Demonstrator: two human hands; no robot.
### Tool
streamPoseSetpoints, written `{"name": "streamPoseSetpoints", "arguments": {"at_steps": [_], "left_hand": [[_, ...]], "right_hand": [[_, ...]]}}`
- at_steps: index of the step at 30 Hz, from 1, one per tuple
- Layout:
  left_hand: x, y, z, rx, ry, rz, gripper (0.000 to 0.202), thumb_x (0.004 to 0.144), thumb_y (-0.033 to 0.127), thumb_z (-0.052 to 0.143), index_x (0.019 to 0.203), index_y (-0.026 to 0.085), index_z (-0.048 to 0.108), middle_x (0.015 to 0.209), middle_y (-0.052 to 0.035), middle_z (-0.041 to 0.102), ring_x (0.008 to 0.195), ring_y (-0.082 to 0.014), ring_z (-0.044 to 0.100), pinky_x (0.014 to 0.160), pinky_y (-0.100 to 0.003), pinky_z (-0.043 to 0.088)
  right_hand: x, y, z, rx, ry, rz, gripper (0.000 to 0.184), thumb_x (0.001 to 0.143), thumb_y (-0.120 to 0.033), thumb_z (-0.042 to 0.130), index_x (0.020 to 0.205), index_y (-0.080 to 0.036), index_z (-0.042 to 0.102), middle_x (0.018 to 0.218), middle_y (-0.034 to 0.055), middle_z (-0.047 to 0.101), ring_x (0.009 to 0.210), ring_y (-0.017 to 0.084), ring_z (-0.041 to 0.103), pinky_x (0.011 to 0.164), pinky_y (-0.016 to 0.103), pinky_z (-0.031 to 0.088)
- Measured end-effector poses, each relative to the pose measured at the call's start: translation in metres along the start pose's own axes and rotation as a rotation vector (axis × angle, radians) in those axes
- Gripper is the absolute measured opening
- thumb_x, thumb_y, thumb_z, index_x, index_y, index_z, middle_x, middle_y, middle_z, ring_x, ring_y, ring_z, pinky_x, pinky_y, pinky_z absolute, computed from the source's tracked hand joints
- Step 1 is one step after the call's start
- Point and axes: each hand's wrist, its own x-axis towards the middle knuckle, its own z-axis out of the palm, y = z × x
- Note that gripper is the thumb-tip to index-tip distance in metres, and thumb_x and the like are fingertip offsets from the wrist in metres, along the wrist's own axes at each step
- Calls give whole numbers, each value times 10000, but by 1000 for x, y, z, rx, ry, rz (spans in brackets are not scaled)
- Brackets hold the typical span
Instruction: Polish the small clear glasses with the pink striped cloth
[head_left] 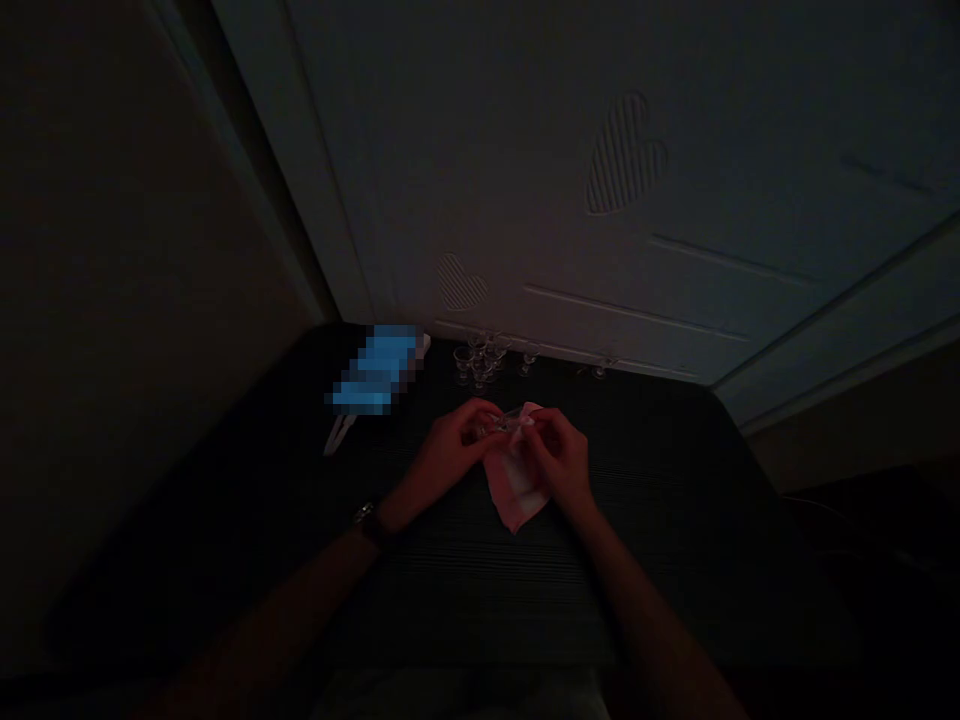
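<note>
The scene is very dark. My left hand [454, 448] is closed round a small clear glass [504, 424] held over a dark table [675, 500]. My right hand [559, 458] pinches a pink cloth [514, 490] against that glass; the cloth hangs down between both hands. A watch sits on my left wrist. A group of several small stemmed glasses [480, 360] stands at the table's far edge, beyond my hands.
A blue blurred object [375, 370] lies on the table at the back left. A white panel with heart-shaped cutouts [622, 155] rises behind the table. Two more small glasses [600, 370] stand to the right along the back edge.
</note>
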Motion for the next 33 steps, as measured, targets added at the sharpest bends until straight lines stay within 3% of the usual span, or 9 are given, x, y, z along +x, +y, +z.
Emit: {"name": "streamPoseSetpoints", "arguments": {"at_steps": [8,14,21,27,33], "left_hand": [[0,3,-4,33,-7,7,253,759,329,579,979,202,576,834,-19,628,695,-135,576,596,-243,456],[0,5,-4,54,43,51,224,759,300,576,957,198,589,957,-44,613,849,-167,575,717,-286,469],[1,6,-4,115,73,84,218,742,319,598,927,205,608,932,-36,594,842,-164,559,713,-282,458],[1,3,-6,109,2,24,225,782,363,544,914,192,607,814,-15,606,717,-140,548,621,-247,429],[0,10,-7,165,-15,25,310,872,347,379,821,161,623,674,3,523,644,-121,505,571,-234,387]], "right_hand": [[-1,-2,-2,1,-41,-49,134,827,-310,503,904,-226,572,898,24,626,777,153,590,700,274,468],[-2,-2,-1,-23,-45,-90,153,821,-291,498,938,-224,572,945,32,621,831,164,591,726,284,469],[-2,-5,-2,-64,-86,-132,159,818,-287,492,944,-230,571,916,23,620,738,144,582,668,268,458],[-2,-4,-2,-81,-77,-156,154,817,-273,490,947,-229,559,905,22,623,746,146,586,662,266,454],[-5,-7,-3,-120,-81,-196,112,816,-243,500,910,-220,556,890,19,613,766,144,572,677,252,440]]}}
